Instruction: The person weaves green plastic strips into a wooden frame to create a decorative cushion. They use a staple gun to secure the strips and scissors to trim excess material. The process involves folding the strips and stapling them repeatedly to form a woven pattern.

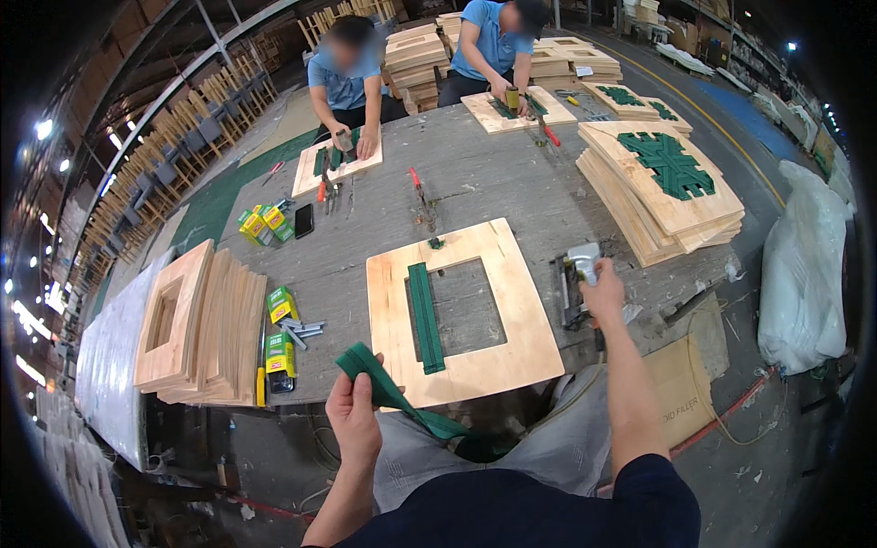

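Note:
A pale plywood frame (534,356) with a rectangular opening lies before me on the grey table. One green webbing strap (424,315) spans the left side of that opening, from far edge to near edge. My left hand (354,416) is closed on the end of another green webbing strap (388,393), at the frame's near left corner. The rest of this strap trails down to my lap. To the right of the frame, my right hand (603,290) grips a silver and black staple gun (575,279), which is close to the tabletop and apart from the wood.
Stacked plywood frames (174,320) stand at left, beside yellow-green boxes (280,352) and loose staples (300,331). Panels with woven green webbing (667,164) are piled at right. Red-handled pliers (417,187) and a phone (304,220) lie farther off. Two people work across the table.

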`<action>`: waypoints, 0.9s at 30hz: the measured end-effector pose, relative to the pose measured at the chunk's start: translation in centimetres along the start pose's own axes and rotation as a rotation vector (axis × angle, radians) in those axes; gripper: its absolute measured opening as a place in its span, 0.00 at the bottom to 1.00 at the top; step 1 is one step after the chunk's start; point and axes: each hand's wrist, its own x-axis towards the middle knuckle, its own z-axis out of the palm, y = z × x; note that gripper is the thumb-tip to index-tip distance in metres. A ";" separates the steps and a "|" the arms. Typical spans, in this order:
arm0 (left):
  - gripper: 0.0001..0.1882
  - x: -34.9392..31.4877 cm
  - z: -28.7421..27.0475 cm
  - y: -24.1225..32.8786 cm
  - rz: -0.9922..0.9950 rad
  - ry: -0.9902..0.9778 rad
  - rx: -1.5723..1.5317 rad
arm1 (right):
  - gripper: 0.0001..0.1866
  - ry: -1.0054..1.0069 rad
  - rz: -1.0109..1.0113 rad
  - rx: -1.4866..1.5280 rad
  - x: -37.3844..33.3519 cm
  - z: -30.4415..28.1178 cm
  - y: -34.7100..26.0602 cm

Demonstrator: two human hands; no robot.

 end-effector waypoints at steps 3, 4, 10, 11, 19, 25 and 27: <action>0.17 0.4 2.0 1.2 0.111 -0.061 0.060 | 0.25 0.062 -0.071 -0.158 0.7 -1.1 -0.2; 0.17 0.5 2.8 1.6 0.152 -0.078 0.087 | 0.24 0.155 -0.157 -0.232 0.1 -1.3 -0.7; 0.16 2.8 7.3 2.1 0.279 -0.141 0.211 | 0.31 -0.547 -0.425 0.488 -10.6 -2.1 -9.7; 0.16 3.5 7.9 2.0 0.326 -0.168 0.274 | 0.34 -0.668 -0.559 0.791 -14.0 -1.9 -11.6; 0.15 10.1 8.1 7.8 0.494 0.020 0.403 | 0.17 -1.138 -0.266 1.064 -26.6 1.5 -13.6; 0.14 10.5 7.2 5.6 0.260 -0.084 0.148 | 0.33 -1.171 -0.468 0.083 -22.5 2.9 -6.5; 0.13 7.2 8.3 1.7 -0.019 -0.283 -0.023 | 0.38 -1.038 -0.361 0.588 -21.1 1.7 -6.0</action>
